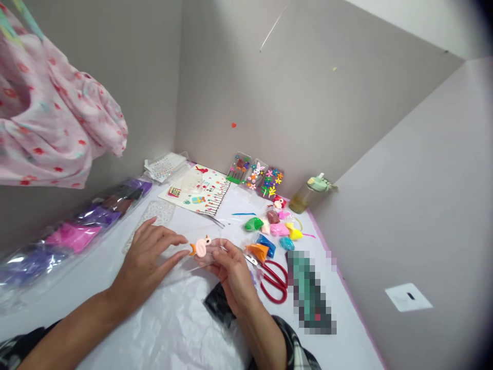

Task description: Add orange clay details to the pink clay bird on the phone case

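A small pale pink clay bird (pixel 201 247) with an orange tail, an orange beak and a dark eye lies on a clear plastic sheet (pixel 190 264). My right hand (pixel 230 270) grips this sheet at its right edge, thumb on top and fingers beneath. From the other side, my left hand (pixel 156 252) reaches in with thumb and forefinger apart, their tips beside the orange tail. Whether those tips touch the tail cannot be made out. Under my hands is crumpled white plastic (pixel 173 318). A black packet (pixel 220 303) lies below my right wrist.
Red-handled scissors (pixel 275 281) and several coloured clay packets (pixel 279 229) lie to the right, before a bottle (pixel 311 192). Decorated clear cases (pixel 254 173) lean on the back wall. A drawn-on paper (pixel 204 190) lies behind; bagged clay (pixel 77 231) runs along the left.
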`<state>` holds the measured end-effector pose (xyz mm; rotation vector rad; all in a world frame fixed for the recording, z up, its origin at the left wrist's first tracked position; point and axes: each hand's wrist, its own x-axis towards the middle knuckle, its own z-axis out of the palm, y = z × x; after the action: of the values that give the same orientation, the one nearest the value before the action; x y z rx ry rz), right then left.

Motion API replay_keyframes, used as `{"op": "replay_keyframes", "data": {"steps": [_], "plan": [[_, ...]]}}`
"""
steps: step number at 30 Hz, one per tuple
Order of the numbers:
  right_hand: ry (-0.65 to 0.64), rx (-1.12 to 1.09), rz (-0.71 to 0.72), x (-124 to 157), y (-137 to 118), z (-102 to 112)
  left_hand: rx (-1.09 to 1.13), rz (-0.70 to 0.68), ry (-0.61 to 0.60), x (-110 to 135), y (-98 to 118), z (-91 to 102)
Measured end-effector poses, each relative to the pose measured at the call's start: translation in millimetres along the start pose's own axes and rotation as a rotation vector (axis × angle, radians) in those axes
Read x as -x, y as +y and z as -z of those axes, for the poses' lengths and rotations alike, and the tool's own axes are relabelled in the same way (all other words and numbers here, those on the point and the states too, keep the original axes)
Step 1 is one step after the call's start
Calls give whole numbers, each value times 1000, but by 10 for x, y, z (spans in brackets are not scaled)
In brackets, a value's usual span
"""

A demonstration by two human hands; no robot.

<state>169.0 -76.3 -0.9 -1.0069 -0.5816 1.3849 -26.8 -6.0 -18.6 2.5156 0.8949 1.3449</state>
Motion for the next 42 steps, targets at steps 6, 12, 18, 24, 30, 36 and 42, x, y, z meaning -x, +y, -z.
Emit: {"op": "replay_keyframes", "data": {"steps": [6, 12, 18, 24, 30, 36, 42], "plan": [[5, 15, -2, 1, -4, -7, 34, 44, -20, 22, -86, -10], [-17, 26, -20, 17, -38, -33, 48, 50, -25, -4, -42, -10], [-46, 39, -26, 31, -58, -41, 13, 1, -3, -29, 31, 13], [-47, 45, -22, 34, -81, -45, -3, -19, -12, -21, 46, 13], [-34, 38, -22, 32, -75, -44, -8, -1, -26, -18, 43, 6], [-3, 26, 4, 19, -78, -27, -8, 4, -17, -18, 55, 15], [5, 26, 4, 37, -85, -48, -30, 5, -32, -21, 84, 2]]}}
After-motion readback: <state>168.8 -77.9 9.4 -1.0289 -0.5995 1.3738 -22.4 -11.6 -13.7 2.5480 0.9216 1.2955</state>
